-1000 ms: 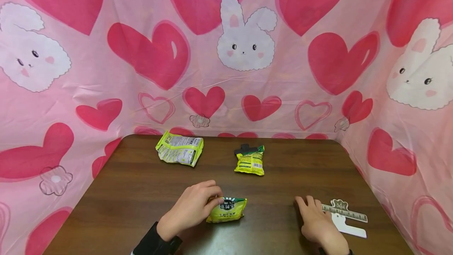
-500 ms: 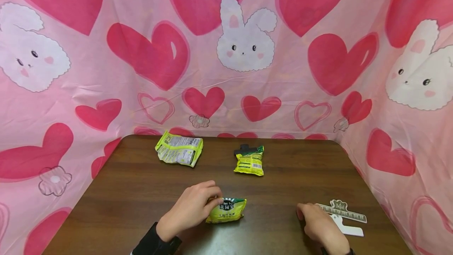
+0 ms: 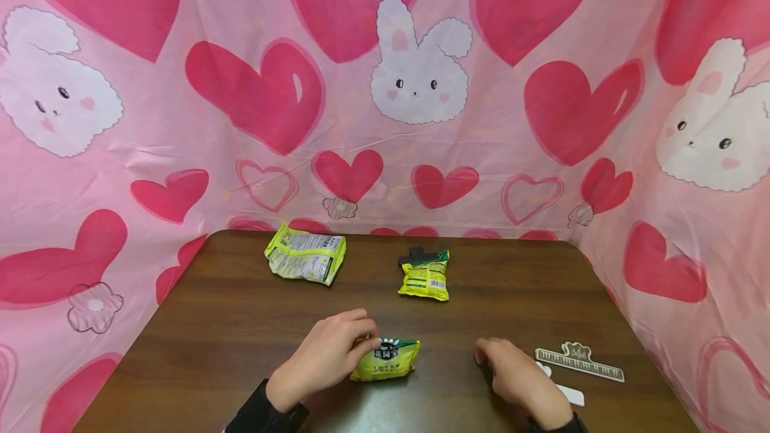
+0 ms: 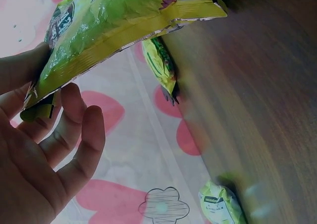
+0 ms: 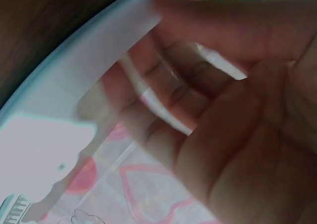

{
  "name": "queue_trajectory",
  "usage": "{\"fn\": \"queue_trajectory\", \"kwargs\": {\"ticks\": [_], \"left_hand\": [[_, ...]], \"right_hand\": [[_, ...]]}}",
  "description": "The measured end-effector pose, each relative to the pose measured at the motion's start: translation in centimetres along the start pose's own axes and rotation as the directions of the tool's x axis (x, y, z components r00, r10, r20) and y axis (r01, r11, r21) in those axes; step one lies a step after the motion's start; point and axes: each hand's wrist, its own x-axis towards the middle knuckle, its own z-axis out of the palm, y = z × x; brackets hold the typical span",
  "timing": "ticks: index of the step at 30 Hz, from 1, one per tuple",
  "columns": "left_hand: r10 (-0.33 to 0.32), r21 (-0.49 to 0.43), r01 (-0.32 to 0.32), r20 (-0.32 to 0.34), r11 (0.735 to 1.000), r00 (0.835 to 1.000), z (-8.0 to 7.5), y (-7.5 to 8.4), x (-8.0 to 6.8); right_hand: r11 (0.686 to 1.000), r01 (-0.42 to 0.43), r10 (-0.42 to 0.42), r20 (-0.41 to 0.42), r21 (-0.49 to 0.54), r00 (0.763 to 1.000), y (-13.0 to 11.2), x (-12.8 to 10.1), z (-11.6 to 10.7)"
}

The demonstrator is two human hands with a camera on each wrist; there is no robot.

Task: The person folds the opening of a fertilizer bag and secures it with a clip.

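My left hand [image 3: 359, 346] rests on the table and pinches the left end of a small yellow snack packet [image 3: 388, 359]. In the left wrist view my thumb and fingers [image 4: 74, 130] hold the packet's [image 4: 114, 21] sealed edge, lifting that end off the wood. My right hand [image 3: 499, 363] lies to the right of the packet, a short gap away. It grips a white plastic clip [image 3: 568, 394], whose tail sticks out behind the hand. The right wrist view shows the fingers [image 5: 198, 90] curled round the clip [image 5: 84, 75].
A ruler-shaped clip [image 3: 579, 363] lies near the right edge of the brown table [image 3: 228, 326]. Farther back are a yellow packet [image 3: 425, 276] closed with a black clip [image 3: 415, 254] and a larger lime packet [image 3: 305, 256]. Pink heart-and-bunny cloth [image 3: 385, 119] surrounds the table.
My right hand has closed on the white clip and carried it leftward away from the ruler-shaped clip, toward the packet. The left hand and its packet have stayed put.
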Motion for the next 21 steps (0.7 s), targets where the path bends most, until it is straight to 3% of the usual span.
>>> {"fn": "queue_trajectory", "kwargs": {"ticks": [4, 10, 13, 21], "left_hand": [[0.0, 0.006, 0.0, -0.004, 1.0, 1.0, -0.1, 0.0, 0.0], [-0.001, 0.006, 0.001, -0.004, 1.0, 1.0, -0.1, 0.0, 0.0], [0.003, 0.011, -0.003, -0.007, 1.0, 1.0, 0.0, 0.0, 0.0], [0.015, 0.012, -0.015, -0.017, 1.0, 1.0, 0.1, 0.0, 0.0]], "right_hand": [[1.0, 0.009, -0.009, -0.001, 0.015, 1.0, -0.4, -0.1, -0.4], [0.98, -0.167, 0.162, -0.059, -0.11, 0.985, 0.0, -1.3, -1.7], [0.967, -0.208, 0.204, -0.045, -0.143, 0.978, 0.7, -1.9, -2.2], [0.963, -0.258, 0.261, 0.026, -0.077, 0.965, 2.1, -1.7, -2.3]]}}
